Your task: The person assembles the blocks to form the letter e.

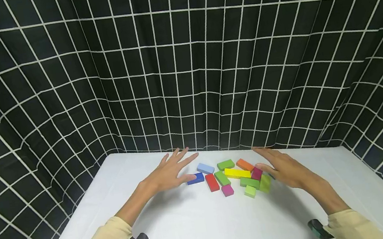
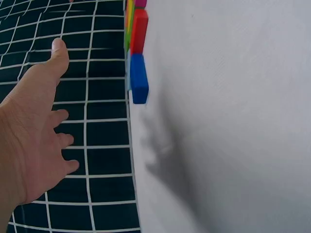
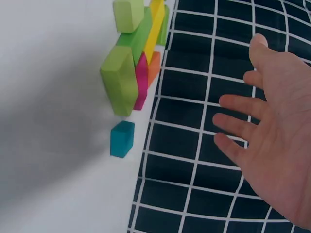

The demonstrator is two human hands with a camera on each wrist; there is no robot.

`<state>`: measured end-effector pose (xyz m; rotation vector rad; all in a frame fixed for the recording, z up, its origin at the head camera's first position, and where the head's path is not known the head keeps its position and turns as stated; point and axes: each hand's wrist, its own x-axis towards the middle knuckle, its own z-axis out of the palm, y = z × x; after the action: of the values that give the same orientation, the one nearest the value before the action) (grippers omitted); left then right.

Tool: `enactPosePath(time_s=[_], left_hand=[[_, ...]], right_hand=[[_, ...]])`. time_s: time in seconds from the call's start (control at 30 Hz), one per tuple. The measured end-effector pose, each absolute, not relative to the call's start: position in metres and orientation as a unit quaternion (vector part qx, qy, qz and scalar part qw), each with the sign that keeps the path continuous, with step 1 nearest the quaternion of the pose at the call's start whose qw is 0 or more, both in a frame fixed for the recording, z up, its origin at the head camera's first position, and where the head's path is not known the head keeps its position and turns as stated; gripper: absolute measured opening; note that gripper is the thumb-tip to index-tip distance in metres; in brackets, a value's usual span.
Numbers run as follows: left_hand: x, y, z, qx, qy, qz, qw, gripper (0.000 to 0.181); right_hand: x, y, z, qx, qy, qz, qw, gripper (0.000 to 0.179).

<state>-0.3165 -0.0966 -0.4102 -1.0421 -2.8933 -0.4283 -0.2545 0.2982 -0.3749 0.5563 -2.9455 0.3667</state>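
Several coloured blocks lie grouped on the white table. My left hand (image 1: 169, 173) hovers above the table at the group's left side, fingers spread, holding nothing. Its thumb overlaps the dark blue block (image 1: 195, 179) in the head view; a red block (image 1: 212, 182) and a light blue block (image 1: 205, 168) lie near it. On the other side my right hand (image 1: 284, 167) is raised with fingers extended and nothing in it. Closest to it are a magenta block (image 1: 256, 173), a lime block (image 1: 265, 183) and a teal block (image 3: 122, 139), which the hand mostly hides from the head view.
Mid-group are a yellow block (image 1: 237, 173), green blocks (image 1: 222, 178), an orange block (image 1: 245, 164), a small magenta cube (image 1: 227, 190) and a light green cube (image 1: 250, 191). A black curtain with white grid lines (image 1: 185, 75) hangs behind and beside the white table (image 1: 207, 231).
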Motion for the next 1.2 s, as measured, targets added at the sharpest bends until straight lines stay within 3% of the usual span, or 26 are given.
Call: enactPosePath(time_s=[0.47, 1.2], left_hand=[[-0.308, -0.072, -0.417, -0.371, -0.915, -0.156, 0.017, 0.07], [-0.307, -0.054, -0.425, -0.413, -0.899, -0.143, 0.013, 0.047]], right_hand=[[-0.272, 0.274, -0.387, 0.217, -0.966, 0.141, 0.029, 0.069], [-0.298, 0.226, -0.415, 0.212, -0.971, 0.112, 0.008, 0.041]])
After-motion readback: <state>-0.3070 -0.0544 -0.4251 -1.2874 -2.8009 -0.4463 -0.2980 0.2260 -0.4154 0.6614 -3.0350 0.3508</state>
